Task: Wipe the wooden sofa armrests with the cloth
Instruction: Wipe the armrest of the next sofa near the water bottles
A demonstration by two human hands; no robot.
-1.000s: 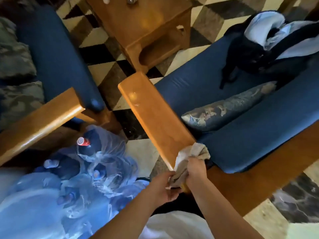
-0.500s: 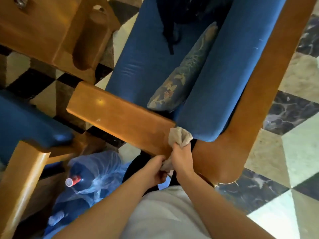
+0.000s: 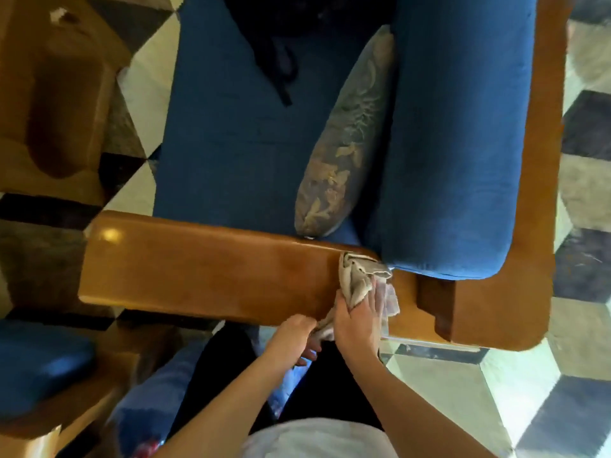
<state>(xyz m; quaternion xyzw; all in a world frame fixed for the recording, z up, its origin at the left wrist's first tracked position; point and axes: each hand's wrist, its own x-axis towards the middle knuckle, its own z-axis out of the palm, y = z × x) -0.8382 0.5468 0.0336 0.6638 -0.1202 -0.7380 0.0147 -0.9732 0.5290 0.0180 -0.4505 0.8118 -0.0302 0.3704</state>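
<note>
A beige cloth [image 3: 355, 276] lies bunched on the back end of the wooden sofa armrest [image 3: 198, 272], close to the blue back cushion [image 3: 453, 143]. My right hand [image 3: 360, 315] grips the cloth and presses it onto the wood. Just to its left, my left hand [image 3: 294, 335] sits at the armrest's near edge with fingers curled round the cloth's hanging lower end. The armrest runs left across the view, bare and glossy.
A patterned pillow [image 3: 344, 143] and a dark bag strap [image 3: 281, 67] lie on the blue seat. A wooden table [image 3: 56, 94] stands at upper left, a second sofa's cushion [image 3: 36, 368] at lower left. Tiled floor lies to the right.
The view has swung so the armrest now runs level across the frame. Both hands stay on the cloth at the armrest's back end, with the right hand reaching slightly further over it.
</note>
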